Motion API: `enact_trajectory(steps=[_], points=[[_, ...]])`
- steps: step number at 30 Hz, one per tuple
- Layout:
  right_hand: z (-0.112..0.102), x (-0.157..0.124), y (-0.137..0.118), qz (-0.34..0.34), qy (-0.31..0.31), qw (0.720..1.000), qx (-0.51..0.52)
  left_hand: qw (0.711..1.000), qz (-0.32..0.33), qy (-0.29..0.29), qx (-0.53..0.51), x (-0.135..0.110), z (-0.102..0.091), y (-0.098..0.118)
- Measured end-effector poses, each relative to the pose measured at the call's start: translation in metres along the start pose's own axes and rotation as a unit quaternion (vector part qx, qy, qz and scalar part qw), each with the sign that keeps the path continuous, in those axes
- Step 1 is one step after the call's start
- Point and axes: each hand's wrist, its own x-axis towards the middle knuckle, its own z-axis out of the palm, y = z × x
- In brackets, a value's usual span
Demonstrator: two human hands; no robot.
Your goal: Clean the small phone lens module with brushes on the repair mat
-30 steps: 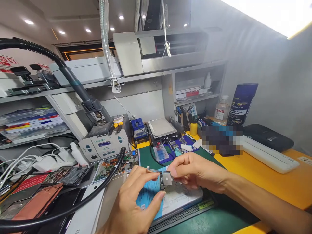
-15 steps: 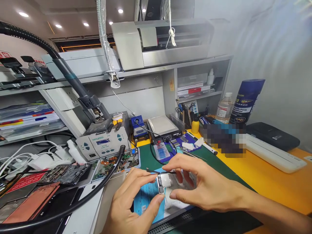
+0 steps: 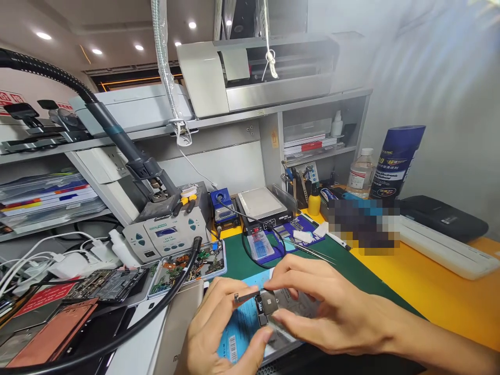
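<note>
A small phone part (image 3: 269, 302), a square metal module with a dark connector edge, is held up in front of me; its exact kind is too small to tell. My left hand (image 3: 219, 330) pinches its left edge between thumb and index finger. From the right, my right hand (image 3: 324, 299) closes thumb and index finger on the same part. A thin dark strip (image 3: 246, 297) sticks out to the left at its top, across the left fingers. Under both hands lies a blue and clear packet (image 3: 242, 328) with a barcode.
A green mat (image 3: 238, 252) covers the bench. A tray (image 3: 224, 268) of circuit boards, stacked phone parts (image 3: 54, 330) and a black hose (image 3: 156, 304) lie left. Behind stand a rework station (image 3: 166, 234) and a heating plate (image 3: 261, 203). A spray can (image 3: 396, 161) stands right.
The part has tilted and turned, so its face looks darker. My right thumb and index finger have come in onto it. Both hands sit slightly lower and to the right in view.
</note>
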Motion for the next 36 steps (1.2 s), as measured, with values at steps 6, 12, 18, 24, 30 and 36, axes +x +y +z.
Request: enact_trajectory(steps=[6,12,18,24,30,36], points=[[0.001,-0.002,-0.001,-0.006,0.006,1.000,0.001,0.999,0.029,0.009,-0.014,0.000,0.001,-0.002],[0.000,0.000,-0.003,0.016,0.002,1.000,0.009,1.000,0.029,0.002,-0.008,0.000,0.000,-0.004],[0.000,0.001,-0.004,0.047,0.002,0.999,0.012,1.000,0.022,-0.008,-0.008,0.000,-0.001,-0.005],[0.000,-0.001,-0.005,0.058,0.000,0.998,0.025,0.999,0.029,0.000,-0.021,0.001,0.000,-0.003],[-0.001,-0.001,-0.006,0.085,-0.018,0.995,0.056,0.999,0.023,-0.018,-0.036,0.001,0.000,-0.003],[-0.008,0.003,-0.011,0.223,-0.045,0.958,0.174,0.998,0.031,-0.020,-0.043,0.004,-0.002,0.001]])
